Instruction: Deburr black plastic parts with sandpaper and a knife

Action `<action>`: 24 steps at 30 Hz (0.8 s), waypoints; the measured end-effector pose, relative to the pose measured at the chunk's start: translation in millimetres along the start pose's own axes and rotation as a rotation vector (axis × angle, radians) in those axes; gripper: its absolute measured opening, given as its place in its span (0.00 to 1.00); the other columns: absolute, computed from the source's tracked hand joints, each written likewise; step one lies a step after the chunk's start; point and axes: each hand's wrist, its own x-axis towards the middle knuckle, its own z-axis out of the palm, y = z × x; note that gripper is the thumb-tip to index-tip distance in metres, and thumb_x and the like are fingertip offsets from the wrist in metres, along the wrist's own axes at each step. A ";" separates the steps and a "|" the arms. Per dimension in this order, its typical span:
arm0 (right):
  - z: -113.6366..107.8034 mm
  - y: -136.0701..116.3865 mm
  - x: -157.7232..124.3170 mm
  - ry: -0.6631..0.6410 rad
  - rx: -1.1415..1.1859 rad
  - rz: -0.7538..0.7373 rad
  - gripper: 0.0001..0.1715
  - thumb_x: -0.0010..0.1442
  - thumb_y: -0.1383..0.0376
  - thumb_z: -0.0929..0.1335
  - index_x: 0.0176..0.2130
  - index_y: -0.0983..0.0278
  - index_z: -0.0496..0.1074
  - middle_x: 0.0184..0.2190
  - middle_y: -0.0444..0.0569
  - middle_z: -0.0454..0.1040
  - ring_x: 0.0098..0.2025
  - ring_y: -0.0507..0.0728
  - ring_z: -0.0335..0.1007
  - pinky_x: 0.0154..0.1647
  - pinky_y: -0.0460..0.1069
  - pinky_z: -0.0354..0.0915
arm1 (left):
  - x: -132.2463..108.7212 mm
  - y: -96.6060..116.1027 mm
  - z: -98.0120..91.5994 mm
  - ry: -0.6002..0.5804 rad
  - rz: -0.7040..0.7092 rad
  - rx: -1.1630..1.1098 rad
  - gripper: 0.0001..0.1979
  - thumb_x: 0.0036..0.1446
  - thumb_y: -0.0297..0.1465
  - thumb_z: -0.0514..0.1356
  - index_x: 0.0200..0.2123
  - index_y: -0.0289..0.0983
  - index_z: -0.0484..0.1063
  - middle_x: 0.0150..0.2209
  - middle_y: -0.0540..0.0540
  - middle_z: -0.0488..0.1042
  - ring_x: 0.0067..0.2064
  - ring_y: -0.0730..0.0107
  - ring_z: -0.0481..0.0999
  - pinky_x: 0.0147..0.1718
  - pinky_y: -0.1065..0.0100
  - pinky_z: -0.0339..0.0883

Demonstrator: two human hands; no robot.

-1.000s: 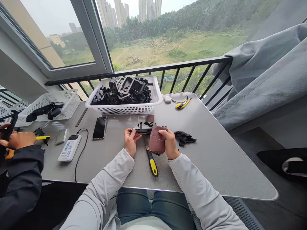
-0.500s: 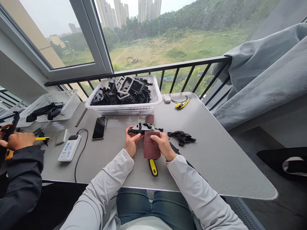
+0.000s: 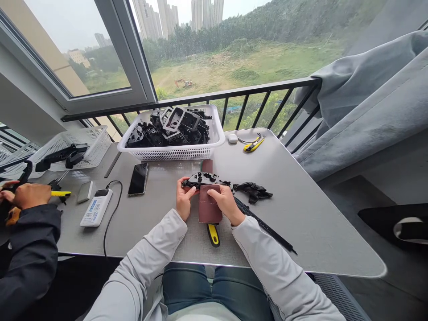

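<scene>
My left hand (image 3: pixel 183 199) is closed on the left end of a black plastic part (image 3: pixel 203 178) with small knobs and clips. In my right hand (image 3: pixel 228 203) is a dark red sheet of sandpaper (image 3: pixel 209 209), creased across its middle and pressed against the part's near edge. My right thumb lies on top of the sheet; the other fingers are hidden. Below the sheet, a yellow and black handle (image 3: pixel 213 235) rests on the table. Another piece of dark red sandpaper (image 3: pixel 207 166) lies just beyond the part.
A white basket (image 3: pixel 170 154) full of black parts stands at the back. Right of my hands lie a black strip like a caliper (image 3: pixel 267 228), a black crumpled item (image 3: pixel 254 191) and a yellow cutter (image 3: pixel 254 145). Leftward are a phone (image 3: pixel 138 179), a power bank (image 3: pixel 96 207) and a co-worker's hand (image 3: pixel 33 195).
The black part has shifted slightly right and tilted in my hands, with the sandpaper still against it. My right forearm has moved a little, showing more of the black strip.
</scene>
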 end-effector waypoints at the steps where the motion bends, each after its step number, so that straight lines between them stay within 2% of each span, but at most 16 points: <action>1: 0.0 0.3 0.2 0.000 -0.011 -0.006 0.10 0.41 0.59 0.65 0.19 0.63 0.67 0.16 0.40 0.64 0.21 0.51 0.55 0.23 0.47 0.53 | -0.3 0.3 0.4 -0.002 0.003 0.007 0.24 0.41 0.33 0.68 0.42 0.42 0.64 0.33 0.51 0.72 0.34 0.70 0.74 0.38 0.64 0.72; 7: -0.4 1.1 -0.7 -0.001 -0.074 -0.055 0.09 0.42 0.59 0.64 0.19 0.63 0.66 0.15 0.41 0.64 0.21 0.50 0.55 0.21 0.46 0.53 | -1.7 2.3 2.2 -0.007 0.013 0.028 0.24 0.40 0.34 0.68 0.41 0.42 0.64 0.33 0.51 0.72 0.34 0.70 0.74 0.37 0.64 0.72; 12: -1.5 0.9 -2.5 -0.028 -0.128 -0.096 0.10 0.43 0.60 0.64 0.17 0.62 0.62 0.15 0.40 0.61 0.20 0.50 0.53 0.20 0.46 0.51 | -2.6 3.0 2.8 -0.009 0.020 0.047 0.23 0.41 0.34 0.68 0.41 0.42 0.64 0.33 0.51 0.73 0.33 0.70 0.75 0.37 0.64 0.72; 16: -0.9 0.5 -3.0 0.008 -0.130 -0.101 0.10 0.43 0.59 0.64 0.18 0.62 0.64 0.16 0.42 0.63 0.21 0.51 0.54 0.21 0.47 0.53 | -3.2 2.7 2.7 -0.011 0.016 0.040 0.24 0.40 0.34 0.68 0.42 0.42 0.64 0.33 0.51 0.73 0.33 0.70 0.75 0.38 0.64 0.72; 24: -0.5 2.8 -1.9 -0.025 -0.116 -0.081 0.09 0.44 0.60 0.64 0.19 0.63 0.67 0.17 0.42 0.66 0.22 0.52 0.57 0.21 0.46 0.55 | -1.1 0.6 1.0 0.020 0.007 0.045 0.25 0.41 0.34 0.68 0.43 0.42 0.63 0.33 0.51 0.72 0.33 0.70 0.75 0.37 0.64 0.71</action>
